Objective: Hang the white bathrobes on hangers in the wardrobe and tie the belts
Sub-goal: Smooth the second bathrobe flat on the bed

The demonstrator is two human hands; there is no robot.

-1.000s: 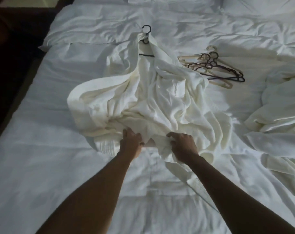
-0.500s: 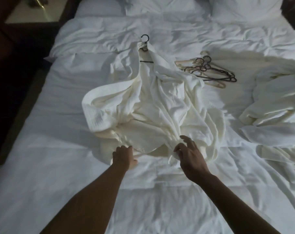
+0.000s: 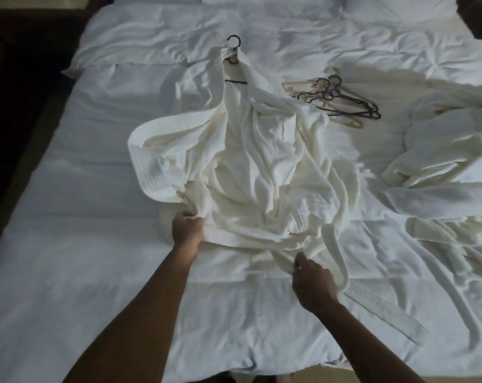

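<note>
bed [image 3: 68, 272]: rumpled white duvet, carries everything | pillows [image 3: 275, 1]: white, at far end, well beyond both grips | floor [image 3: 10, 134]: dark, along bed's left edge

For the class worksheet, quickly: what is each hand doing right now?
Left hand: grips the bathrobe fabric.
Right hand: pinches the belt.

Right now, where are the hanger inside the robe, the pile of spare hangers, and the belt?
hanger [image 3: 233, 40]: head view, on its dark hook above the collar.
spare hangers [image 3: 342, 99]: head view, middle of the pile.
belt [image 3: 334, 246]: head view, on the loop by the right hand [image 3: 313, 283].
</note>
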